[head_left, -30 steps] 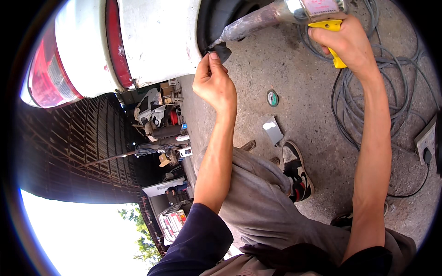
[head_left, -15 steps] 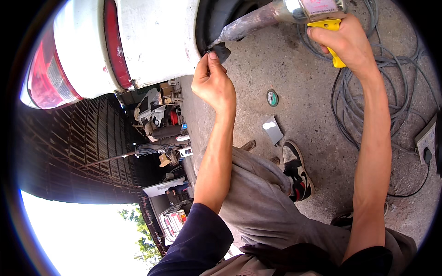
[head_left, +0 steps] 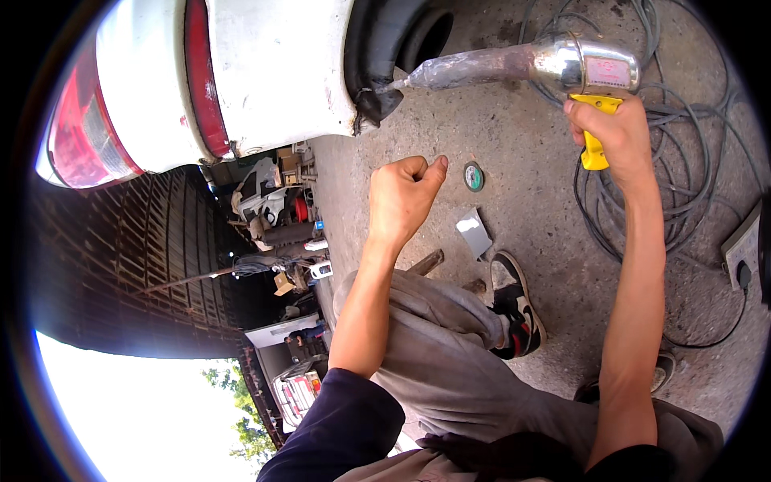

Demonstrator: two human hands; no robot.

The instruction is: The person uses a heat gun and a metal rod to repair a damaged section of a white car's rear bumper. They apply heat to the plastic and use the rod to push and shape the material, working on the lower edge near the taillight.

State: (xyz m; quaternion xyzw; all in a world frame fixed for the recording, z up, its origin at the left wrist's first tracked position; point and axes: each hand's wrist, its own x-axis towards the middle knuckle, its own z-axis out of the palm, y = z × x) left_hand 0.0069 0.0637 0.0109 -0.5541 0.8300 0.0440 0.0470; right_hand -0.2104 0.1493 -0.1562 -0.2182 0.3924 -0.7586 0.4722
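My right hand grips the yellow handle of a hot air gun with a silver body and a long, scorched metal barrel. Its narrow nozzle points left, the tip at a bent black plastic flap. That flap sticks out from the black liner along the edge of a white car body panel. Below the flap and apart from it, my left hand is curled into a loose fist, thumb up along the fingers. Nothing shows in it.
Grey cable lies coiled on the concrete at the right, near a power strip. A round green-centred disc and a grey sheet lie by my shoe. A wooden piece sits beside my leg.
My left hand has let go of the black flap and drawn back down and to the right. My right hand has moved the hot air gun down and right, its barrel now nearly level.
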